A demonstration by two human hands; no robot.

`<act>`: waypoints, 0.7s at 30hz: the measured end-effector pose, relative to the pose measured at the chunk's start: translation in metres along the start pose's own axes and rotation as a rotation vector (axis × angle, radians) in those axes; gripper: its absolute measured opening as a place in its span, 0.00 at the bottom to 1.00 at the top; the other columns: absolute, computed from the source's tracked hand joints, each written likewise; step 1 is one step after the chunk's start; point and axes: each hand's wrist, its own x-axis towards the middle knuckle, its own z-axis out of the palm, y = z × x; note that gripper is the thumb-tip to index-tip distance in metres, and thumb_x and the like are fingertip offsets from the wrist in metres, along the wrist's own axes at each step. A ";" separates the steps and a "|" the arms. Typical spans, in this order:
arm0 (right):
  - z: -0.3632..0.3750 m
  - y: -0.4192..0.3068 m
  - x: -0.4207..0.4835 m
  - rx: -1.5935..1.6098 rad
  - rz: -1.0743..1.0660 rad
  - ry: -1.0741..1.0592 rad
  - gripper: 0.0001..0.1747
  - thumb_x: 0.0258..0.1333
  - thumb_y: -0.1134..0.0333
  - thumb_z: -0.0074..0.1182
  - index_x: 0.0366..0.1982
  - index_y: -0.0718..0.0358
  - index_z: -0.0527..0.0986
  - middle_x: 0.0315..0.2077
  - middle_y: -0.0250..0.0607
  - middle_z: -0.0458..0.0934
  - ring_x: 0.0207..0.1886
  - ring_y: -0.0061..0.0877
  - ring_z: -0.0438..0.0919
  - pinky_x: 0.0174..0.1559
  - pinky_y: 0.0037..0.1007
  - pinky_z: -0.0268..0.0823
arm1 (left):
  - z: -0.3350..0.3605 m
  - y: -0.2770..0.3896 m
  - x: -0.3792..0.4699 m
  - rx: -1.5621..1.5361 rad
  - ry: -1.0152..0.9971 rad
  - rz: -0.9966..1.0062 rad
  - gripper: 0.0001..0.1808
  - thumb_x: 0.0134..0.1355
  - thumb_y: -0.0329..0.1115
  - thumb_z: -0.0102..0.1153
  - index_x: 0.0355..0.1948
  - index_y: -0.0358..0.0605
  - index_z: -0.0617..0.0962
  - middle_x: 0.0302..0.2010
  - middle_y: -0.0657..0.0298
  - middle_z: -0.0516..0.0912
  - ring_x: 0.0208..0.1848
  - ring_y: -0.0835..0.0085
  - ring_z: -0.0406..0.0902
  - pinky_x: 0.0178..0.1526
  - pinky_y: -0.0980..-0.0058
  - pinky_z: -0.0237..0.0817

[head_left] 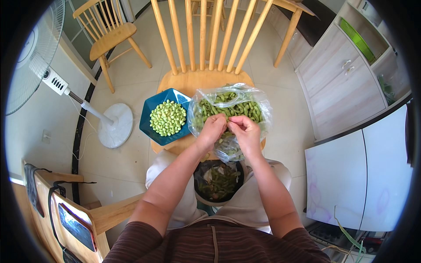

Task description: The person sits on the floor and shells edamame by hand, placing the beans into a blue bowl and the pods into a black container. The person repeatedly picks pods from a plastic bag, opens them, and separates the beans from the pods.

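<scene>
My left hand (213,129) and my right hand (245,131) meet over a clear plastic bag (265,108) full of green soybean pods (251,110). Between the fingertips of both hands is a small green pod (229,120), mostly hidden by the fingers. To the left of the bag, a dark teal hexagonal bowl (152,103) holds a heap of shelled green soybeans (167,118). Bowl and bag both rest on a wooden chair seat (184,79). Below the seat's front edge, between my knees, stands a bin (201,197) with emptied pods (219,184) inside.
A white pedestal fan (115,125) stands at the left, near another wooden chair (113,39). A smartphone (77,227) lies on a wooden surface at lower left. Pale cabinets (342,79) line the right side. The chair's spindle back (202,36) rises beyond the bag.
</scene>
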 end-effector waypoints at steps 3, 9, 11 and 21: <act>-0.002 -0.001 0.002 0.162 0.129 -0.032 0.05 0.51 0.76 0.57 0.33 0.67 0.77 0.27 0.33 0.79 0.30 0.15 0.75 0.34 0.19 0.69 | 0.004 -0.001 0.000 -0.003 0.025 0.059 0.09 0.54 0.30 0.42 0.17 0.49 0.68 0.13 0.73 0.64 0.13 0.85 0.52 0.15 0.82 0.41; -0.009 -0.009 0.003 0.264 0.278 -0.074 0.06 0.55 0.70 0.56 0.35 0.64 0.76 0.28 0.32 0.78 0.29 0.17 0.75 0.34 0.21 0.70 | 0.005 -0.005 0.001 0.126 -0.021 0.232 0.09 0.54 0.29 0.41 0.18 0.46 0.68 0.15 0.74 0.63 0.18 0.86 0.55 0.20 0.83 0.46; -0.015 -0.009 0.005 0.344 0.350 -0.098 0.07 0.55 0.69 0.56 0.35 0.64 0.76 0.28 0.32 0.77 0.29 0.17 0.75 0.34 0.21 0.70 | 0.005 -0.006 0.002 0.130 -0.033 0.203 0.08 0.54 0.29 0.41 0.18 0.46 0.68 0.15 0.74 0.63 0.20 0.86 0.55 0.22 0.83 0.47; -0.015 -0.014 0.006 0.146 0.233 -0.104 0.05 0.56 0.69 0.56 0.32 0.64 0.75 0.25 0.27 0.75 0.28 0.13 0.72 0.32 0.16 0.66 | -0.001 -0.008 0.004 0.377 -0.058 0.266 0.10 0.58 0.33 0.45 0.21 0.42 0.70 0.18 0.73 0.66 0.23 0.85 0.59 0.25 0.81 0.52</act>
